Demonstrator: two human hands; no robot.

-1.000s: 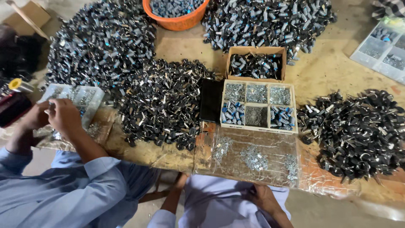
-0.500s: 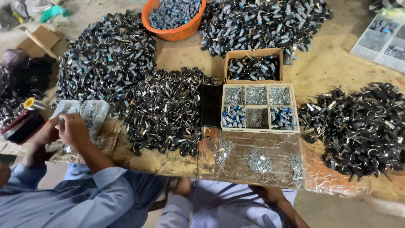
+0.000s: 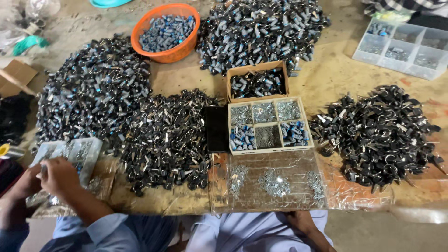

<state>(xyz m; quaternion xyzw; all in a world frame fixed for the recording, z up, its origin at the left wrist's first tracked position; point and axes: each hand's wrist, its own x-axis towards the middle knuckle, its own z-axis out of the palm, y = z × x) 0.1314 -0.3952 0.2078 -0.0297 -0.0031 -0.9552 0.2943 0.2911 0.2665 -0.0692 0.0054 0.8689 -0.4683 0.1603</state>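
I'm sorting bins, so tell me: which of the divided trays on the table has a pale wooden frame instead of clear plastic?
The six-compartment tray at the table's centre, just below the small cardboard box. The trays at far left and top right are clear plastic.

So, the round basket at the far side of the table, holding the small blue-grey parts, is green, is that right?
Not quite: the basket is orange, not green. The head view shows it at the far side of the table, holding small blue-grey parts.
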